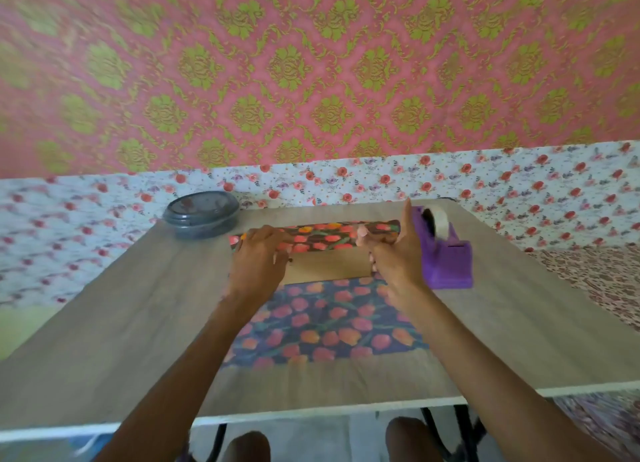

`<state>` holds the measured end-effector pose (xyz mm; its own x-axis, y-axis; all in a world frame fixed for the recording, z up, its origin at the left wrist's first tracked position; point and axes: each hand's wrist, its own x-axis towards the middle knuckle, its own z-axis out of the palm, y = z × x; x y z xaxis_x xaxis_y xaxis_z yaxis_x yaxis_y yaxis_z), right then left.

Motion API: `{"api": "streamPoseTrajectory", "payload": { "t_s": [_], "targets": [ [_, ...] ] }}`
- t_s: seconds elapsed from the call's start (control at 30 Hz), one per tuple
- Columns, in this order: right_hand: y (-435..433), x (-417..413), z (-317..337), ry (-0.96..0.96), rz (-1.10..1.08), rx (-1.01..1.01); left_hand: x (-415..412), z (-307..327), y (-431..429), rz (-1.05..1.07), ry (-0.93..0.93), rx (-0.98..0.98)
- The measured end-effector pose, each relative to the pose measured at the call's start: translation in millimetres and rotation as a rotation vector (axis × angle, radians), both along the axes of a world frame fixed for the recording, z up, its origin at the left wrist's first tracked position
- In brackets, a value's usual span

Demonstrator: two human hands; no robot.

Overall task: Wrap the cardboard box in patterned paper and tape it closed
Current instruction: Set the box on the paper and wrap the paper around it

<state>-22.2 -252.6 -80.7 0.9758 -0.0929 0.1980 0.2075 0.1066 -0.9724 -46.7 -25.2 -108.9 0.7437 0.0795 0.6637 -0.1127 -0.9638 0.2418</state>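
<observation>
A flat brown cardboard box (329,266) lies on dark paper printed with red and orange tulips (329,326), which spreads toward me on the table. The paper's far flap (322,236) is folded up over the box's far edge. My left hand (258,259) presses that flap down at the box's left end, fingers curled over it. My right hand (391,253) holds the flap at the right end, thumb raised and fingertips curled on the paper. The frame is blurred.
A purple tape dispenser (446,257) with a roll of clear tape stands just right of my right hand. A dark round lidded container (202,214) sits at the far left of the wooden table (138,323). Floral fabric and a pink patterned wall lie beyond.
</observation>
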Motion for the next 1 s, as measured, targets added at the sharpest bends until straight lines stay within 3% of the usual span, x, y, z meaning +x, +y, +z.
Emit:
{"api": "streamPoseTrajectory", "payload": {
  "t_s": [0.23, 0.53, 0.87, 1.0],
  "targets": [
    [81, -9, -8, 0.109, 0.138, -0.062, -32, -16, 41, -0.013, -0.037, 0.172],
    [131, -6, -23, 0.192, 0.105, -0.216, -26, -27, 52, -0.095, -0.081, 0.049],
    [149, -16, -10, 0.243, 0.009, -0.343, -35, -25, 56, -0.062, -0.182, 0.120],
    [150, -17, -9, 0.251, -0.030, -0.371, -36, -25, 56, -0.031, -0.119, 0.118]
  ]
}}
